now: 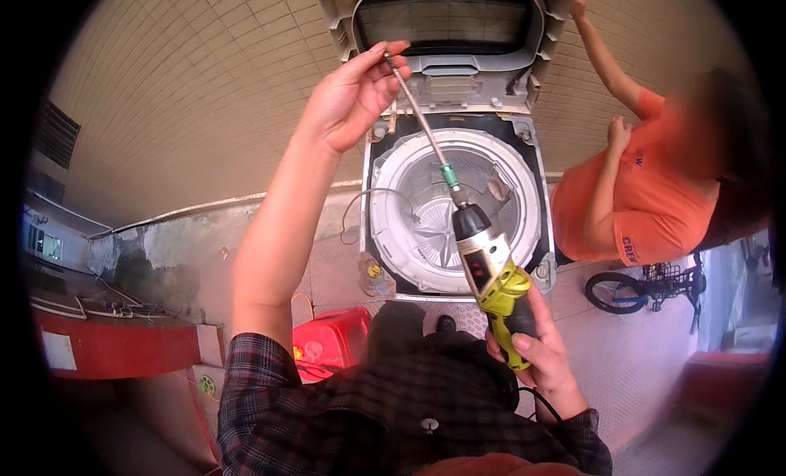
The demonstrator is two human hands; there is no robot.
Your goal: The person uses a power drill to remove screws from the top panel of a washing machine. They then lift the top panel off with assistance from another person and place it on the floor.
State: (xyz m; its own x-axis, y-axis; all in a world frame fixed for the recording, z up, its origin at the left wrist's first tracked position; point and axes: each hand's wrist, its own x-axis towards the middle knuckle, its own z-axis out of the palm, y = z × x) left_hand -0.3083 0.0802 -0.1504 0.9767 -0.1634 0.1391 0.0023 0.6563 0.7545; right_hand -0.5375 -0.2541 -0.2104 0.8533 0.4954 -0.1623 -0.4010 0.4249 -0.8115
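Note:
My right hand [542,345] grips the handle of a yellow-green power drill [501,284] with a black chuck, tilted up and to the left. From the chuck runs a long thin metal bit [419,120] with a green collar near its base. At the bit's far tip, my left hand [356,99] pinches it between thumb and fingers. Below the drill and bit stands a top-loading washing machine [540,181] with its top taken up. Its round drum [438,218] shows inside a white ring, partly hidden by the drill.
The machine's raised top cover [458,87] leans at the wall. To the right stands a person in an orange shirt [639,189], one hand on that cover. A red case [336,341] lies at my left, a bicycle [647,288] further right. A grey hose [360,199] hangs over the machine's left edge.

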